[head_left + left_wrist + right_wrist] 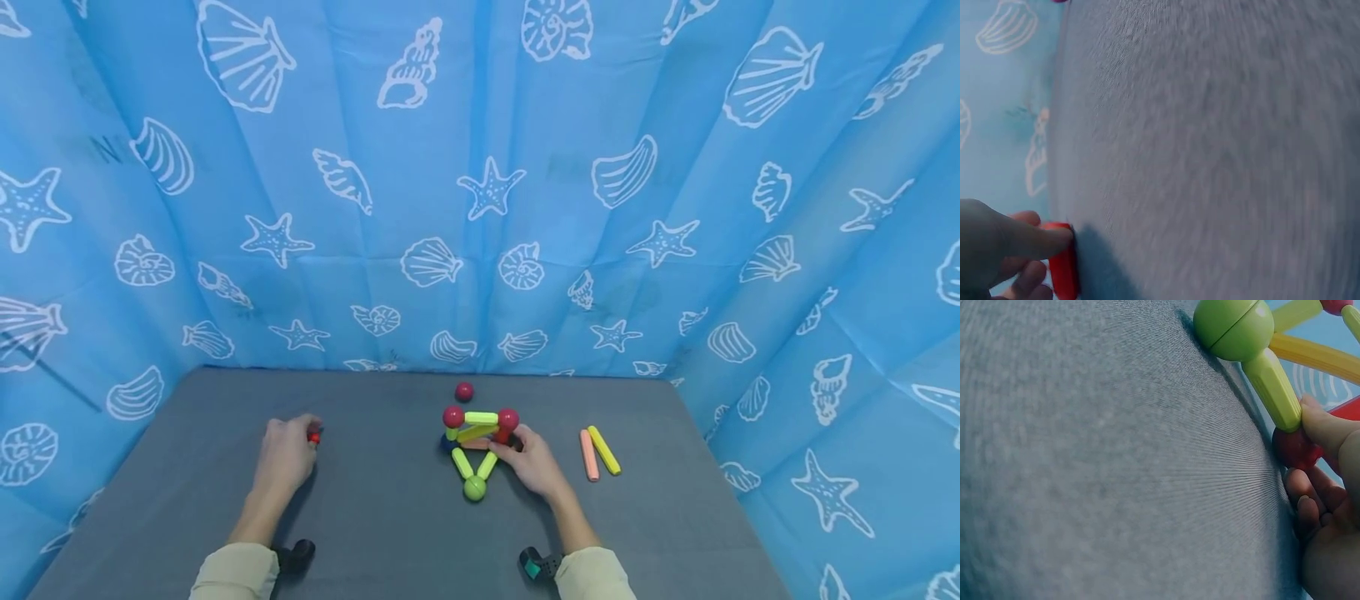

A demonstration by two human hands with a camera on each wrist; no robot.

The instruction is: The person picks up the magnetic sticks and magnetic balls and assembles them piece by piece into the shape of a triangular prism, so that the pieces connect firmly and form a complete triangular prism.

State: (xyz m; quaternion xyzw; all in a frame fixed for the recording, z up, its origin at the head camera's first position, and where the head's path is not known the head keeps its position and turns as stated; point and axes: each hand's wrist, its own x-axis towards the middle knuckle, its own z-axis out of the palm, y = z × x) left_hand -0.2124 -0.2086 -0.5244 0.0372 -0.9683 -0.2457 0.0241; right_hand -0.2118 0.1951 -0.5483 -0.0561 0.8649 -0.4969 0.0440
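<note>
In the head view, my left hand (pixel 283 454) is at the table's left side, pinching a red rod (pixel 314 437). The left wrist view shows the thumb on that rod close to the table, its lower end cut off by the frame. A frame of rods and balls stands mid-table, with a green ball (pixel 475 488) in front, a dark blue ball (pixel 448 444) at left and two red balls on top. My right hand (pixel 534 467) grips its right corner, thumb and fingers around a dark red ball (pixel 1296 449) at a light green rod's (pixel 1272 390) end.
A loose red ball (pixel 464 391) lies behind the frame. To the right, a salmon rod (pixel 589 455) and a yellow rod (pixel 604 451) lie on the grey table (pixel 375 533). A blue curtain (pixel 480 208) with white shells hangs along the back and sides.
</note>
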